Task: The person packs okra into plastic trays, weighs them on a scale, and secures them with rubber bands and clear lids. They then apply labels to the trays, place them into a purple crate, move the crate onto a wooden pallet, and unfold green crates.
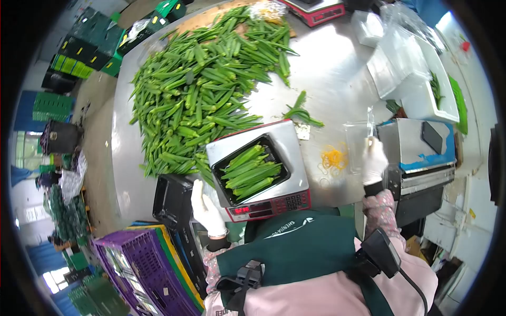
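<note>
Gloved in white, the right hand (374, 160) pinches what looks like a thin clear plastic bag (359, 138) beside the blue-taped metal sealing machine (421, 152); the glare makes its edges hard to trace. Such film is light, limp and slippery, best taken at its open rim. Spread flat, the left hand (206, 209) rests beside the one red-fronted steel scale (263, 171), whose single black plastic tray (252, 169) holds roughly ten green okra pods (251, 173), stiff but bruisable.
</note>
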`<state>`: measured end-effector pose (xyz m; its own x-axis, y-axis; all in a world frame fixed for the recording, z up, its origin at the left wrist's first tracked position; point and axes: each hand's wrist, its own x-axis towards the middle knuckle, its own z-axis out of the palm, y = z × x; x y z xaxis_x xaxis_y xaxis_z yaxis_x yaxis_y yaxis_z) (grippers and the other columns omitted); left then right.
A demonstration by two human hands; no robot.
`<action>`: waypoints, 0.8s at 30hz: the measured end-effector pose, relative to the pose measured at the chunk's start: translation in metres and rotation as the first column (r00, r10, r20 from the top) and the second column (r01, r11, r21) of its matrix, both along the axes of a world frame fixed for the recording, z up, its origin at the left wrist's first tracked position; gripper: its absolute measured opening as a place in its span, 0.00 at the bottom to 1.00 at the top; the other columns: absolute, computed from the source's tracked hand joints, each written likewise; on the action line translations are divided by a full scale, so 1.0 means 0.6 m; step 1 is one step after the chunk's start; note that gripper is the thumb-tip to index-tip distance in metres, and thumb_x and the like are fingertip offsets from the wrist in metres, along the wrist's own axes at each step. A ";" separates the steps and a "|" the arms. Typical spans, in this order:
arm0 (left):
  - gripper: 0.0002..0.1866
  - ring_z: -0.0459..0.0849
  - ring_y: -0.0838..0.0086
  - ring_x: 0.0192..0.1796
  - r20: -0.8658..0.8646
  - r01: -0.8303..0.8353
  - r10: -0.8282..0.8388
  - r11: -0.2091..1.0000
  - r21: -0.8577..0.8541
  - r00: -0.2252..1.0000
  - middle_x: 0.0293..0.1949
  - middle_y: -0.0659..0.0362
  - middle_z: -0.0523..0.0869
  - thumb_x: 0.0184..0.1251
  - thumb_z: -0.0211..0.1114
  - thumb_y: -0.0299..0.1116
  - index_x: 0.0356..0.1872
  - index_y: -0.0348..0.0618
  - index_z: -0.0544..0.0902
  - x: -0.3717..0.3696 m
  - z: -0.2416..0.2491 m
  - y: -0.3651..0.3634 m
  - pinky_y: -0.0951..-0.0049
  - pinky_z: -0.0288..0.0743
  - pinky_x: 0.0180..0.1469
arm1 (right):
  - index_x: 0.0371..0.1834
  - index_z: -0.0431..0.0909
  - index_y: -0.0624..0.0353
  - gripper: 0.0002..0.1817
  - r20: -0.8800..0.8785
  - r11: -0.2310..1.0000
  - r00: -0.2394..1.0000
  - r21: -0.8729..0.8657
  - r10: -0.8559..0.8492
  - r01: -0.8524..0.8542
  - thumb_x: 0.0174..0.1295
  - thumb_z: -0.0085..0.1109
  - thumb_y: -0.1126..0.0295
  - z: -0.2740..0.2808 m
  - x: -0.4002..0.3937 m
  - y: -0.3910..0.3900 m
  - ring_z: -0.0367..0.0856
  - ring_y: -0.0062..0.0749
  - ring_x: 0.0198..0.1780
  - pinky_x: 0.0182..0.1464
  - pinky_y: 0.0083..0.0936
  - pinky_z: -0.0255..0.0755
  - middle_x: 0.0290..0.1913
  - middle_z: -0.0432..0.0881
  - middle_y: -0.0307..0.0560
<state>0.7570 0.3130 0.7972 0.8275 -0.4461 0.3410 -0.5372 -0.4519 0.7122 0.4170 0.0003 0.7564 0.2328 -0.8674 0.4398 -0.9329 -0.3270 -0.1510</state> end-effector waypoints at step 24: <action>0.23 0.79 0.54 0.57 -0.283 -0.090 0.055 0.990 -0.111 0.958 0.54 0.44 0.81 0.65 0.65 0.30 0.62 0.37 0.77 -0.023 -0.048 -0.056 0.61 0.70 0.62 | 0.54 0.81 0.61 0.17 0.790 0.617 0.610 0.453 0.056 -0.644 0.63 0.65 0.68 0.029 0.286 0.157 0.75 0.22 0.28 0.36 0.21 0.73 0.33 0.81 0.40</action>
<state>0.7431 0.2795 0.7683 0.9260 -0.3505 0.1404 -0.2785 -0.3829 0.8808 0.5886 0.0943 0.7740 0.4971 -0.8673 -0.0271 -0.2887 -0.1358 -0.9478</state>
